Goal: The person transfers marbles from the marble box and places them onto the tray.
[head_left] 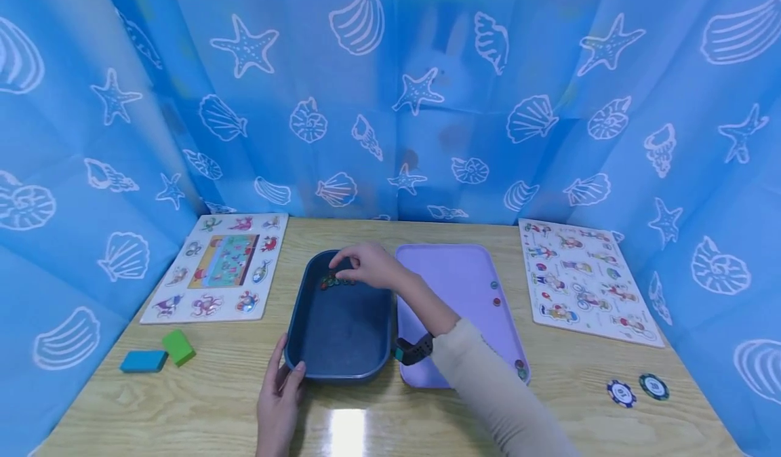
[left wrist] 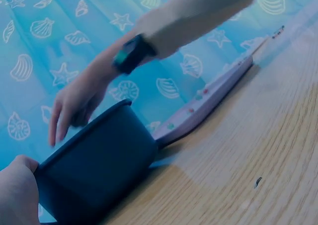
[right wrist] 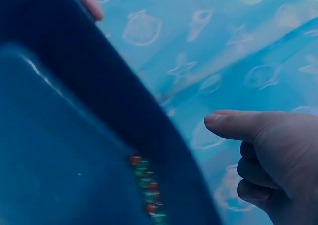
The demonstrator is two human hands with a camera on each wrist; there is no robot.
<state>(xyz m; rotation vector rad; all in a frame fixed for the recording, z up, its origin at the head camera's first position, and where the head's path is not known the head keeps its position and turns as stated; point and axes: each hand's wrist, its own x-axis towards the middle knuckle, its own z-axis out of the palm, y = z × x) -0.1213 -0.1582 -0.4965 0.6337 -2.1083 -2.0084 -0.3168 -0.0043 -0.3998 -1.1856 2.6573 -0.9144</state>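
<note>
A deep dark blue tray (head_left: 342,335) stands on the table, with a row of small red and green glass marbles (right wrist: 146,185) along its far end. My left hand (head_left: 277,403) grips its near left corner; the thumb (left wrist: 25,163) lies at the rim in the left wrist view. Over the marbles hovers my right hand (head_left: 372,265), thumb and forefinger apart, the other fingers bent. I see nothing held in it. To the right, a shallow purple tray (head_left: 439,267) bears several marbles near its right side, partly hidden under the right forearm.
Picture puzzle boards lie at the back left (head_left: 274,240) and right (head_left: 586,267). A blue block (head_left: 143,361) and a green block (head_left: 178,347) lie left. Two poker chips (head_left: 621,393) are at the right. A patterned blue curtain (head_left: 390,138) encloses the table.
</note>
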